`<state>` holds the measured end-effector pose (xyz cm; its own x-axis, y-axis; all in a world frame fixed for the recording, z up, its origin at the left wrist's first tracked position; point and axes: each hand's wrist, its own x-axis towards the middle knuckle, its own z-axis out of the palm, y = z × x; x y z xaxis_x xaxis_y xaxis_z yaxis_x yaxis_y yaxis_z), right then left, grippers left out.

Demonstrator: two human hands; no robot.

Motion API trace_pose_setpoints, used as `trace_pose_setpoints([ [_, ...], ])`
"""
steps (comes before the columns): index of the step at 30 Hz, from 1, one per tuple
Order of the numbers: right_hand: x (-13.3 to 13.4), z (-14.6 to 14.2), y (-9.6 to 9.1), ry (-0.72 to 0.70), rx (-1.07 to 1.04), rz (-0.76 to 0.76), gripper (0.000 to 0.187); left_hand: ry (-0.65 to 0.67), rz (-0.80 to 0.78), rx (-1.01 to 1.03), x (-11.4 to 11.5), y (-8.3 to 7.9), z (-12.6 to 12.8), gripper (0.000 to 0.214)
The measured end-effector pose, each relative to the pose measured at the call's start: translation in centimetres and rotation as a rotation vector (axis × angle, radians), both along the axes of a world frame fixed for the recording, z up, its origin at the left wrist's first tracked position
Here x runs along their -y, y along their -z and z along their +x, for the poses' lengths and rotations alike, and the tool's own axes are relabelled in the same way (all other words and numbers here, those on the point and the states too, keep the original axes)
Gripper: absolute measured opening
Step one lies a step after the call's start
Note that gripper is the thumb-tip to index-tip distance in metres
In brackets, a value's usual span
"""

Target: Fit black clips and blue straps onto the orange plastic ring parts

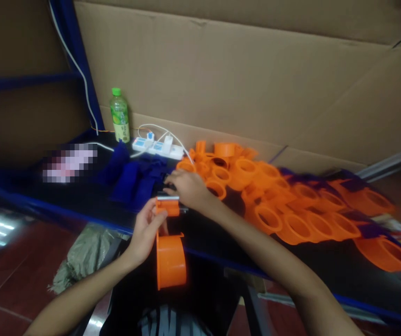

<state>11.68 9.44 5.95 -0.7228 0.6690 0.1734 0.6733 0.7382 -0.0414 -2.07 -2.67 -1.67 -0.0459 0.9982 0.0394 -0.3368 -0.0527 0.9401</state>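
My left hand [148, 228] is closed around the upper block of an orange plastic ring part [171, 261]. The ring hangs below my fingers, over my lap. A silvery strip lies along the top of the block, and a thin metal pin sticks out on its right. Just beyond it, my right hand [188, 189] is over the black table [221, 224] with its fingers bent inward. Something small and dark is at its fingertips, too blurred to name. Dark blue fabric pieces [134, 179] lie left of that hand.
Many orange ring parts [298, 226] cover the table's right side, some with blue straps. At the back are a white power strip [158, 147] with cables and a green-capped bottle [120, 116]. Cardboard [221, 79] walls the rear. A sack [88, 252] lies on the floor.
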Motion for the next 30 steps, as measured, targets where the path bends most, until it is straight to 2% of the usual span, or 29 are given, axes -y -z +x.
trace_pose_setpoints([
  [9,0.0,-0.2,0.0,-0.024,-0.042,0.002,0.02,0.0,-0.007,0.007,-0.1,0.0,-0.1,0.036],
  [14,-0.3,1.1,-1.4,0.003,-0.331,0.035,0.015,-0.02,-0.017,0.019,-0.1,-0.1,0.0,0.034],
  [18,0.8,3.7,-3.3,-0.031,-0.599,-0.101,0.015,-0.075,-0.02,0.042,-0.3,0.0,0.2,0.031],
  [21,2.5,5.2,-4.1,-0.117,-0.633,-0.181,0.014,-0.112,-0.032,0.076,-0.4,0.2,0.4,0.031],
  [26,4.4,5.3,-3.3,-0.245,-0.546,-0.1,0.012,-0.098,-0.022,0.074,-0.3,0.2,0.6,0.036],
  [30,5.0,4.3,-1.8,-0.219,-0.592,-0.024,0.011,-0.043,-0.004,0.051,-0.2,0.2,0.7,0.04],
])
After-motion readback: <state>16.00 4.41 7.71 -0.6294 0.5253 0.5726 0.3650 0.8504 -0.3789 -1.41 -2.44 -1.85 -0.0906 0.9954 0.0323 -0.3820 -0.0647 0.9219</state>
